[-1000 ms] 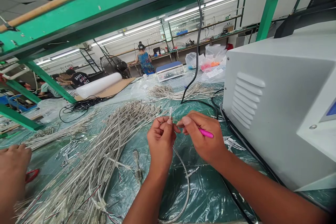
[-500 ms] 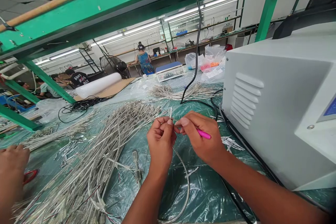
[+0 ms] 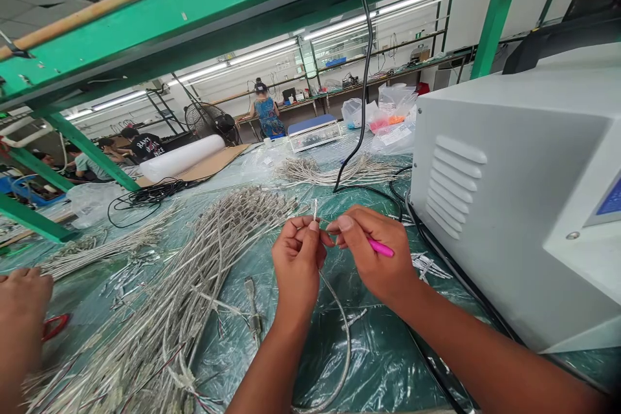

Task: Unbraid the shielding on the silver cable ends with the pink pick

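Where left fingers (image 3: 310, 239) pinch it, the cable end (image 3: 315, 209) points almost straight up.

The left grip (image 3: 297, 265) is a bare human hand with slim fingers (image 3: 290, 231) and a small rounded thumbnail (image 3: 314, 226); below it come a narrow bare wrist (image 3: 292, 318) and a bare left forearm (image 3: 264, 365), thickening away from the grip. The right grip (image 3: 378, 249) is likewise bare, its thumb (image 3: 356, 239) rounded at the tip, and below and right of it a smooth bare right forearm (image 3: 466, 336) broadens.
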`<state>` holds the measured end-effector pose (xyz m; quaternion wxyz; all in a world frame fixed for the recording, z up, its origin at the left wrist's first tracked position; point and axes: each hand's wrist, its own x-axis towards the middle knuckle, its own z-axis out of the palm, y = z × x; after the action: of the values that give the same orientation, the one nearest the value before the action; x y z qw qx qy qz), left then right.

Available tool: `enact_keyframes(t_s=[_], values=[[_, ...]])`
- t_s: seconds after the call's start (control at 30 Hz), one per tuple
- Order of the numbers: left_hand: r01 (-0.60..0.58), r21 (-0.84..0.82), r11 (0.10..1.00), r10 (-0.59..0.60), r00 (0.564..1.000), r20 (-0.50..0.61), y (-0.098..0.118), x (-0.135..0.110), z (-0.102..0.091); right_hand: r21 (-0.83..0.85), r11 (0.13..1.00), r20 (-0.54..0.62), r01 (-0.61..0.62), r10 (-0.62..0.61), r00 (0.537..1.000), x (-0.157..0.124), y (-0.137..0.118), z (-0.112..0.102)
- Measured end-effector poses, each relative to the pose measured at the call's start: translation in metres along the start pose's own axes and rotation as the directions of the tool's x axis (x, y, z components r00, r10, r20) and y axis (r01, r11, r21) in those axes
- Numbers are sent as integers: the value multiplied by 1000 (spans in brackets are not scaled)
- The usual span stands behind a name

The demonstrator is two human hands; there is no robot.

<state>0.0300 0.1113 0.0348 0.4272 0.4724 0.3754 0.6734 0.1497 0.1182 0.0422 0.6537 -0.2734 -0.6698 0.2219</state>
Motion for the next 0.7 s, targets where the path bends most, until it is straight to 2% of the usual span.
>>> enact_keyframes(t_s=[0.7], values=[[10,-4,1000,-10,1000,-25,1,0,1,-4,1000,49,-27,27,998,-2,-1,-1]])
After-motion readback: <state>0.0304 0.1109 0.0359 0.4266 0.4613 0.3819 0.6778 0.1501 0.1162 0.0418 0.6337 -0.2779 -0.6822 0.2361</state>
